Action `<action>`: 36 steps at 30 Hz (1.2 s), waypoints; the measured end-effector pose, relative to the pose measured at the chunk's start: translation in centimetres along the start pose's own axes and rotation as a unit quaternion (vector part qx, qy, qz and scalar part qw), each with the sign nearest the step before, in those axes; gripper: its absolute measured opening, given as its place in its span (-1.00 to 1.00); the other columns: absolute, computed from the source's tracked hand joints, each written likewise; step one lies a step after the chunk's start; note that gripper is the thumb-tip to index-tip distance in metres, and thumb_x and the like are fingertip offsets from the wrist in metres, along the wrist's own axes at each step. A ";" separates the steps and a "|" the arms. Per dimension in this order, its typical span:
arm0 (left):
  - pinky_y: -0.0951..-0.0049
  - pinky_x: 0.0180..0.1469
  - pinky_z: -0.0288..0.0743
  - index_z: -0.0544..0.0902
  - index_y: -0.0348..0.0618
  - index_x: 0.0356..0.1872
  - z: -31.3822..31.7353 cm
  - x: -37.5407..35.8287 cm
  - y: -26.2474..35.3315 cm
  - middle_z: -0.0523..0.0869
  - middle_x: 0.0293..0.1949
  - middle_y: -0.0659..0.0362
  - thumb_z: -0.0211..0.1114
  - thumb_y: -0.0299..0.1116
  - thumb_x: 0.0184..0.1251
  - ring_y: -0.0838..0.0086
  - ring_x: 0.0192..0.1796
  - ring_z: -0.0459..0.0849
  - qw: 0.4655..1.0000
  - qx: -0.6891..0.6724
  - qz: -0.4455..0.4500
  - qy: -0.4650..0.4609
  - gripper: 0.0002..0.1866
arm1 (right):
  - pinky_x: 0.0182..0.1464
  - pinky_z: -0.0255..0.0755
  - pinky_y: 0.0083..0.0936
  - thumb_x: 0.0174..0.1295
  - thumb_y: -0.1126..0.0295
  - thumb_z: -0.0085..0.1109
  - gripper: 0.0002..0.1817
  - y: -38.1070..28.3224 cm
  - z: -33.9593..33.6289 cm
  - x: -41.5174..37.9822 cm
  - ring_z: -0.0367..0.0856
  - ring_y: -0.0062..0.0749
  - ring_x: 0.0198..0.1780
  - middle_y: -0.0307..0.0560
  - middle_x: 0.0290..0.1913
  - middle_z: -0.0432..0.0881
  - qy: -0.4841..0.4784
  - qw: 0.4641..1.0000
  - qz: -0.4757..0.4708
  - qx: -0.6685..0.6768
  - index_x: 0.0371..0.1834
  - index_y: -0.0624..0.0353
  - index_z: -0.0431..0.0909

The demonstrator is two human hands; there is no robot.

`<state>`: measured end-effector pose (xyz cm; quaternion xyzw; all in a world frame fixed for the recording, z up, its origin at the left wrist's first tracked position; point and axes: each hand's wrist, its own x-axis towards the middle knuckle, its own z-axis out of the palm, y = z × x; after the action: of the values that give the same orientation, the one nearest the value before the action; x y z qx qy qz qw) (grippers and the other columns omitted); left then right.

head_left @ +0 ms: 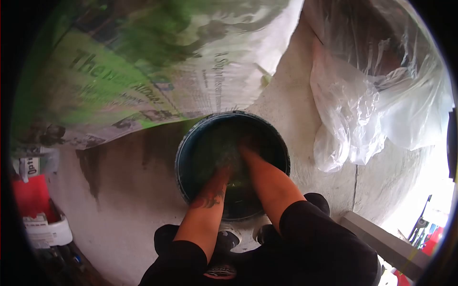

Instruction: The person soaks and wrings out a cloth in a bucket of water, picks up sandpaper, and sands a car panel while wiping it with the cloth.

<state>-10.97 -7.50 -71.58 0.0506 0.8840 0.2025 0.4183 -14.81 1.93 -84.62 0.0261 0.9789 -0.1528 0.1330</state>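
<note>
A round dark bucket (178, 167) stands on the concrete floor between my feet, with dark, murky liquid inside. Both my forearms reach down into it. My left hand (248, 142) is on the right side of the bucket, dim and blurred in the liquid, its fingers hidden. My right hand (228, 168), below a tattooed wrist, is sunk near the bucket's middle, and its fingers do not show. Whatever either hand holds or touches cannot be made out.
A large printed green and white sheet or bag (143, 81) hangs over the upper left. Clear plastic (353, 109) lies at the upper right. A grey beam (386, 240) is at lower right, a white container (50, 231) with a red item at left.
</note>
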 end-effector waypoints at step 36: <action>0.29 -0.24 0.55 0.69 -0.33 -0.36 -14.6 -22.8 2.5 0.70 -0.47 -0.04 0.25 -0.31 -0.02 0.29 -0.39 0.70 0.927 -0.288 -0.024 0.238 -0.73 | 0.19 0.43 -0.11 0.34 0.27 -0.13 -0.55 -5.0 -21.8 -9.5 0.53 0.18 0.15 0.38 0.09 0.53 -0.215 0.943 0.152 0.204 0.25 0.21 0.32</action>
<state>-7.61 -15.73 -45.88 -0.1427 0.8620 0.4446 0.1971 -11.58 3.71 -60.62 0.1679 0.8591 -0.3294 0.3539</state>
